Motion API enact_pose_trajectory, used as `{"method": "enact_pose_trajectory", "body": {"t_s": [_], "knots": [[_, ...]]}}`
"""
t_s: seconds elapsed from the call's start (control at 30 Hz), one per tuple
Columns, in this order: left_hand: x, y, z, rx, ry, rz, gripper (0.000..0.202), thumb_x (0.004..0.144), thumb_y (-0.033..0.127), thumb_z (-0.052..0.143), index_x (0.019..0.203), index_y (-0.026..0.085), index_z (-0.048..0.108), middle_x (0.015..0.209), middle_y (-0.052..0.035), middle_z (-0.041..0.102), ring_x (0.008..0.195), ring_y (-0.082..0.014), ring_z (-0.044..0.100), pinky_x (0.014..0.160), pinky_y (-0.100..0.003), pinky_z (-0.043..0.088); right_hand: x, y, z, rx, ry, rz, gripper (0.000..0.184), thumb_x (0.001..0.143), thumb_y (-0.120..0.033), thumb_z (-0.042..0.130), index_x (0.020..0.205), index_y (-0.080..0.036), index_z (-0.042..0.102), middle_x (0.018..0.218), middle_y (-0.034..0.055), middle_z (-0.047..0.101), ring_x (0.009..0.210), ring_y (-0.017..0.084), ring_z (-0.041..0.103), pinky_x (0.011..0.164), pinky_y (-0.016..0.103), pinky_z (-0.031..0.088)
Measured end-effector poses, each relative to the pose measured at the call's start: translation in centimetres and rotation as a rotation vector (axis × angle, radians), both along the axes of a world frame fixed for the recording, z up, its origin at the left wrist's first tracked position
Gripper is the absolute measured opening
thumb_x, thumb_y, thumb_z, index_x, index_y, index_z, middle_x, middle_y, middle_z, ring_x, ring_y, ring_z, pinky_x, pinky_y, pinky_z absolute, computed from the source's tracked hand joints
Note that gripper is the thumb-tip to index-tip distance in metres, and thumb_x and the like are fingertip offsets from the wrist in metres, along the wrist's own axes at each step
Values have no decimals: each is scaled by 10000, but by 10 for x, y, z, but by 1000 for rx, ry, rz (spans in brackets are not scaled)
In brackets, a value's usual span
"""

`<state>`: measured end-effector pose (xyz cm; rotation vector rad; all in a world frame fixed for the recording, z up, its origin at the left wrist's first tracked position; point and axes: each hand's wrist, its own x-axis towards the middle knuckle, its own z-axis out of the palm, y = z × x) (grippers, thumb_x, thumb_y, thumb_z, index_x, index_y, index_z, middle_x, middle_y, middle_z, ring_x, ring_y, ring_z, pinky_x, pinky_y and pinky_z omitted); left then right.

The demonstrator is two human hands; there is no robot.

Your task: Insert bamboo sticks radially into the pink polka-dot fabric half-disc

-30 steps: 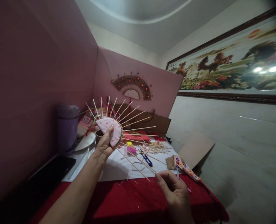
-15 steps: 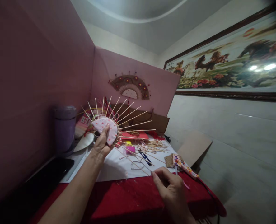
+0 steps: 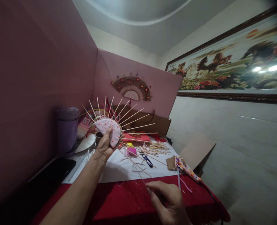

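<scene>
In my left hand [image 3: 105,143] is a half-round fan base [image 3: 113,131] covered in white cloth with pinkish-red dots, the thumb pressed on its face. Thin wooden sticks [image 3: 138,128] radiate from its curved edge. Lower down, near the table's front, my right hand [image 3: 166,198] is closed in a pinch. A thin greyish strand [image 3: 142,178] runs up and left from its fingertips; its far end is hard to make out. Beyond the fan lie loose wooden sticks [image 3: 160,147] and a dark blue tool [image 3: 146,160] on the white sheet [image 3: 115,175].
A finished fan [image 3: 131,87] hangs on the pink board. To the left stand a purple cup [image 3: 66,134] and a black phone [image 3: 63,168]. A flower-patterned cloth piece [image 3: 186,168] lies at right on the red tablecloth [image 3: 119,200]. A magenta block [image 3: 131,152] sits mid-table.
My right hand has moved down and slightly left, away from the fan's lower sticks, still pinched. My left hand keeps its hold, the fan turned only slightly. The whole view has shifted a little.
</scene>
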<state>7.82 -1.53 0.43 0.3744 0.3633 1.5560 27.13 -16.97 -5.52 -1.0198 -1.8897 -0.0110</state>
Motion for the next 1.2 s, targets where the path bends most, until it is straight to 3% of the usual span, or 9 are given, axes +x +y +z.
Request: {"method": "enact_pose_trajectory", "body": {"t_s": [0.2, 0.37, 0.6, 0.73, 0.97, 1.1, 1.2], "knots": [[1, -1, -2, 81, -2, -16, 59, 754, 152, 583, 809, 136, 591, 627, -31, 686, 510, -152, 643, 546, -280, 563, -8, -3, 2, -44, -158, 171, 238, 743, -125, 464, 843, -184, 672, 580, 40, 649, 497, 138, 582, 503, 211, 404], [-6, 4, -5, 62, 28, -105, 133, 802, 235, 528, 800, 118, 591, 592, -59, 675, 506, -169, 642, 517, -285, 558, 8, -1, 2, -133, 91, 12, 134, 781, -212, 518, 803, -169, 643, 615, 29, 629, 517, 128, 548, 484, 199, 393], [-8, 6, -6, 45, 15, -125, 143, 810, 217, 507, 831, 106, 594, 599, -72, 673, 501, -176, 641, 498, -291, 556, 18, 14, -11, -305, 353, -21, 199, 807, -326, 510, 705, -166, 568, 547, -25, 440, 500, 100, 402, 462, 204, 318], [-6, 5, -6, 51, 38, -87, 118, 803, 184, 506, 829, 108, 592, 590, -60, 669, 507, -178, 643, 512, -302, 560, 19, 9, -7, -321, 376, 10, 216, 798, -345, 518, 687, -164, 557, 554, -25, 416, 507, 101, 373, 468, 216, 294], [-10, 6, -5, -26, 25, -144, 172, 810, 230, 505, 896, 110, 592, 579, -69, 668, 494, -189, 643, 466, -290, 550, 17, 20, -8, -406, 453, -10, 267, 776, -393, 529, 638, -164, 511, 535, -39, 351, 496, 93, 309, 455, 217, 255], [-9, 10, -8, -28, 7, -132, 144, 784, 213, 545, 875, 113, 594, 586, -68, 670, 514, -195, 650, 494, -303, 555, 21, 29, -10, -426, 556, 1, 260, 738, -393, 567, 640, -156, 522, 532, -42, 379, 490, 86, 327, 454, 208, 267], [-10, 11, -9, -4, -6, -149, 134, 791, 216, 534, 856, 116, 596, 602, -71, 674, 530, -196, 652, 484, -297, 550, 20, 34, -9, -467, 482, -11, 242, 739, -368, 556, 622, -158, 522, 524, -41, 417, 491, 90, 358, 463, 207, 275]]}}
